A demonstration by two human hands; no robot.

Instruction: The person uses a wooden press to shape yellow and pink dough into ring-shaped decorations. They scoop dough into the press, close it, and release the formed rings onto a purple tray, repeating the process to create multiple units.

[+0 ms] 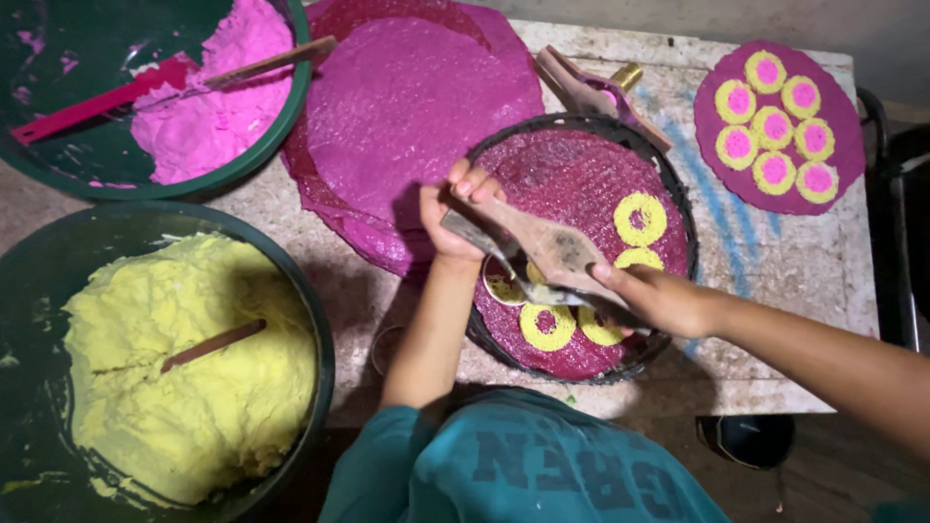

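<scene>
Squeezing the wooden press (pixel 542 247) w/ both hands, just right of center frame: left hand (pixel 463 208) is wrapped tight round its upper end and right hand (pixel 659 300) is closed on the lower handle. It hangs over the pink sheet (pixel 572 165) in the black basket (pixel 686 208), btw the yellow rings (pixel 639 218). Imo we want even pressure and the tip kept low, so a ring closes w/o touching its neighbours. The yellow dough bowl (pixel 325 368) sits lower left.
</scene>
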